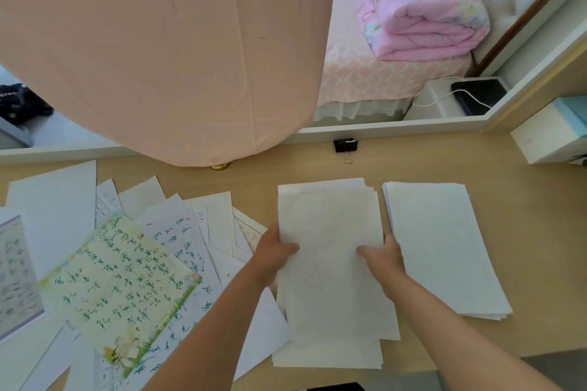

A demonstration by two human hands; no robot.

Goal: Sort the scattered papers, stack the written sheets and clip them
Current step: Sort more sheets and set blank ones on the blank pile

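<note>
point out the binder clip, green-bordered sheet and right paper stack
binder clip (345, 145), head view, black body
green-bordered sheet (120, 289), head view, written middle
right paper stack (444, 247), head view, top sheet

Two bare forearms with bare hands, left hand (272, 252) and right hand (385, 259).

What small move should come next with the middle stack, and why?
Probably square it up: the left hand and right hand grip the middle stack by its sides, and its sheets lie offset at top and bottom. The binder clip lies untouched at the back of the desk.
</note>
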